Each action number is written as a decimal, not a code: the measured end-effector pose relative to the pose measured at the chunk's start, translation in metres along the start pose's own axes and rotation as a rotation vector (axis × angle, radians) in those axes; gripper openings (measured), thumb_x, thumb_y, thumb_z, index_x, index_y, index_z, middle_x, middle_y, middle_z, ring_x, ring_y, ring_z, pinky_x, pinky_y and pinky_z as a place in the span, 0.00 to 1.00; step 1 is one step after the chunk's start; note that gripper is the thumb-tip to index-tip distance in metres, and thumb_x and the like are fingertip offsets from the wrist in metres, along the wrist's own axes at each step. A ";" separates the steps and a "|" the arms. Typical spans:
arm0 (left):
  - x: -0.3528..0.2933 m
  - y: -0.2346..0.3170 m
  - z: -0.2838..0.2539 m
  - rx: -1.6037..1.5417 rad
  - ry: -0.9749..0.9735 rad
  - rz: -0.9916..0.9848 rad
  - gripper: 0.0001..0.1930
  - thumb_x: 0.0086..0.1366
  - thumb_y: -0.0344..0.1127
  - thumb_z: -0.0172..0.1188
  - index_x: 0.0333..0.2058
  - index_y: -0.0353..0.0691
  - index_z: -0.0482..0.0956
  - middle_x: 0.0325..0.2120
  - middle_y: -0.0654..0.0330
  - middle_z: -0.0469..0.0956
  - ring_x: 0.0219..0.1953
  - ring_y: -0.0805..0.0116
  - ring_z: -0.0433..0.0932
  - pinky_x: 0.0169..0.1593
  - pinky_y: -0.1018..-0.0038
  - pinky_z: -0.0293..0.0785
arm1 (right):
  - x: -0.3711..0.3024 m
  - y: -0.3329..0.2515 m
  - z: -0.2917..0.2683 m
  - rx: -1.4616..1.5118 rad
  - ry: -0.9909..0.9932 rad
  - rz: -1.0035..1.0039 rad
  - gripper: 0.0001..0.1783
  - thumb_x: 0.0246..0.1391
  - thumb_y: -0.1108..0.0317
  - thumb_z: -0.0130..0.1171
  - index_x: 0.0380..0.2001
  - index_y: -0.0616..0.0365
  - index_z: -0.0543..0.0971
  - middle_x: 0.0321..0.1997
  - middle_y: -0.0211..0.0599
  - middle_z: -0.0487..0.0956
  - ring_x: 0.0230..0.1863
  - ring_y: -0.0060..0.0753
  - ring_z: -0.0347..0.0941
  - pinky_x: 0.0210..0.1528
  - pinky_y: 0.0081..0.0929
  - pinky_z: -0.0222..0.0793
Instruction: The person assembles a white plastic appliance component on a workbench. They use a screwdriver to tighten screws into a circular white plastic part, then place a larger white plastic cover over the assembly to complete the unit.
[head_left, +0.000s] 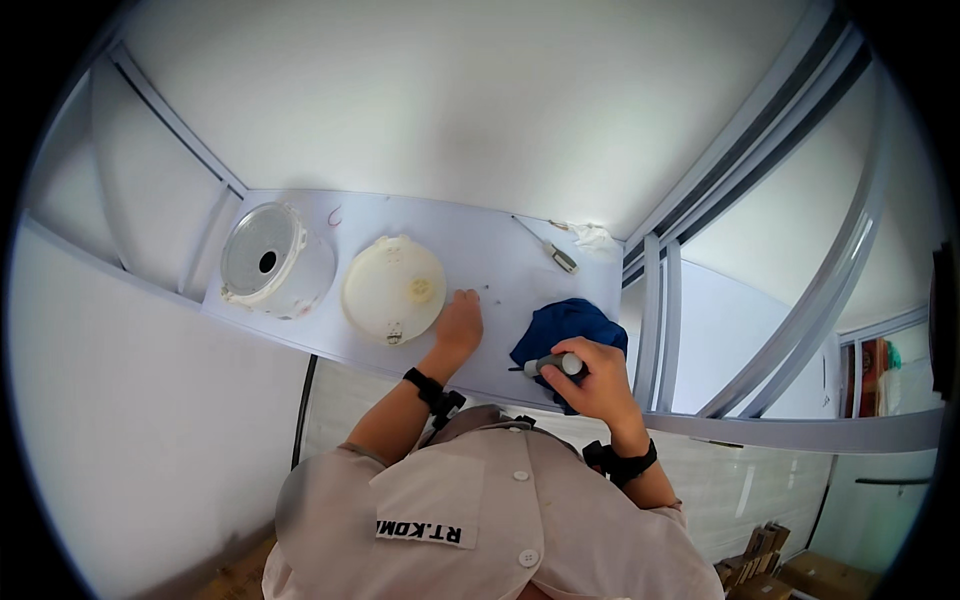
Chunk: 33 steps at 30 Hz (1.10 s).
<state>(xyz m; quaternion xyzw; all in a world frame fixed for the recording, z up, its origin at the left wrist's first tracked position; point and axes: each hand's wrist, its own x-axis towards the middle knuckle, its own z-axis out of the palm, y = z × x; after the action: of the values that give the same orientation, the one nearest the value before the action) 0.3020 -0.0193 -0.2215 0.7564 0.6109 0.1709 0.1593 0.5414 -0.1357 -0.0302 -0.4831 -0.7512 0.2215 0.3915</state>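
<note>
My right hand is wrapped round the grey and white handle of a screwdriver, its short dark tip pointing left over a crumpled dark blue cloth. My left hand rests low at the table, fingers curled in beside the right edge of a round cream-white cover; whatever the fingers may hold is hidden. That cover lies flat, with a yellowish round fitting on its right half and small fittings at its rim. A few tiny dark pieces, perhaps screws, lie between my hands.
At the table's left end stands a white round tub with a grey top and a dark central hole. Farther back lie a second screwdriver and a crumpled white bag. Metal frame posts border the right side; a wall backs the white table.
</note>
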 end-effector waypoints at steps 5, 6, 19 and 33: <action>-0.013 0.001 -0.003 -0.056 0.013 -0.043 0.07 0.71 0.28 0.52 0.46 0.39 0.75 0.44 0.47 0.78 0.42 0.41 0.82 0.45 0.51 0.79 | 0.008 0.001 0.006 0.010 -0.018 -0.044 0.15 0.51 0.64 0.77 0.38 0.56 0.83 0.28 0.38 0.85 0.27 0.41 0.82 0.29 0.29 0.74; -0.014 0.005 -0.008 -0.068 0.001 -0.050 0.07 0.72 0.28 0.52 0.46 0.40 0.75 0.44 0.47 0.78 0.42 0.42 0.82 0.45 0.52 0.79 | 0.009 0.001 0.006 0.009 -0.022 -0.046 0.15 0.51 0.64 0.77 0.37 0.56 0.83 0.28 0.37 0.84 0.27 0.41 0.82 0.29 0.29 0.74; -0.016 0.001 -0.006 -0.039 0.033 0.022 0.04 0.70 0.27 0.56 0.42 0.35 0.73 0.41 0.46 0.79 0.44 0.45 0.83 0.46 0.56 0.83 | 0.013 -0.002 0.009 -0.020 -0.040 -0.096 0.15 0.51 0.63 0.77 0.38 0.56 0.83 0.28 0.36 0.84 0.25 0.39 0.80 0.28 0.29 0.72; -0.046 0.009 -0.063 -0.298 -0.004 0.088 0.09 0.73 0.38 0.61 0.41 0.38 0.82 0.38 0.51 0.80 0.40 0.45 0.81 0.45 0.55 0.78 | 0.008 0.003 0.015 0.083 0.087 0.023 0.14 0.52 0.67 0.77 0.40 0.58 0.83 0.31 0.40 0.85 0.27 0.39 0.82 0.32 0.27 0.75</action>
<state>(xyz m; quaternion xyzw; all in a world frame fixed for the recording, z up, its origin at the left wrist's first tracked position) 0.2725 -0.0646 -0.1646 0.7508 0.5448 0.2649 0.2632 0.5295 -0.1261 -0.0381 -0.4844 -0.7178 0.2358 0.4410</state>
